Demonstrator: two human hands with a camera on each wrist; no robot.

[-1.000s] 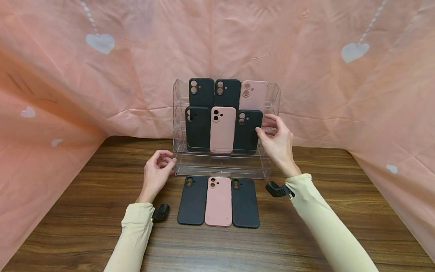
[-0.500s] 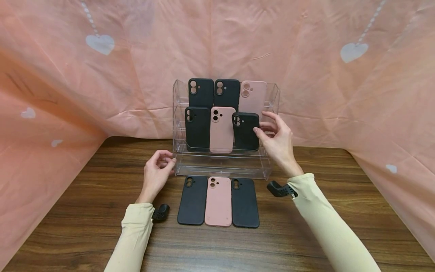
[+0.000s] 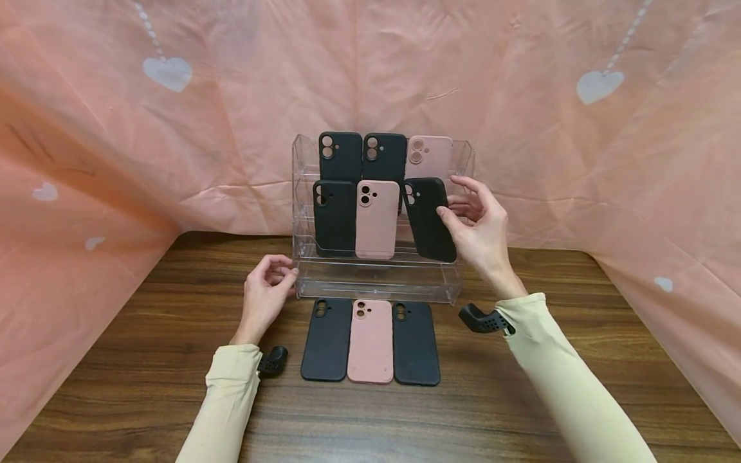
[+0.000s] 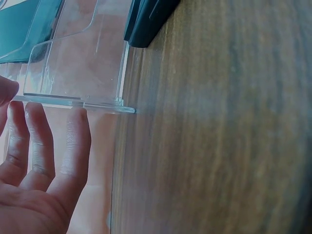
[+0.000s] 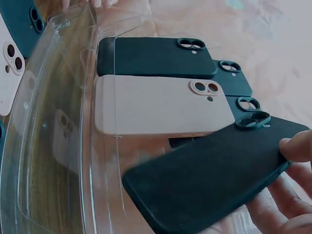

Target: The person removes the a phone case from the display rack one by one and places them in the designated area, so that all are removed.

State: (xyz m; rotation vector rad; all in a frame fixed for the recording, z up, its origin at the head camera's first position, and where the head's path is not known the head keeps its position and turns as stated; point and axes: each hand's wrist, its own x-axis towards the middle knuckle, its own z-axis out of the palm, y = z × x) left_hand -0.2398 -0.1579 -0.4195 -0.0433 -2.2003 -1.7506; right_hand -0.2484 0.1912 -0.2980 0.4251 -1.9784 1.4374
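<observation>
In the head view my right hand (image 3: 479,225) pinches a black phone case (image 3: 429,220) by its right edge, thumb on its back and fingers behind. The case tilts, its lower end swung right, in front of the clear stepped display stand (image 3: 376,292). The right wrist view shows this black phone case (image 5: 204,175) angled beside a pink phone case (image 5: 161,105) on the middle tier. My left hand (image 3: 267,292) holds the stand's left side near its lower front; in the left wrist view its fingers (image 4: 78,141) touch the clear side panel (image 4: 73,68).
Two black cases (image 3: 340,157) and a pink case (image 3: 429,154) stand on the upper tier. Another black case (image 3: 334,218) is at middle left. Flat before the stand lie a black (image 3: 326,341), a pink (image 3: 370,344) and a black case (image 3: 415,344). Pink cloth (image 3: 370,64) hangs behind.
My right hand has lifted the black case off its middle-tier place, first shifting it slightly left, then tilting it and moving right. The left hand stays at the stand's side.
</observation>
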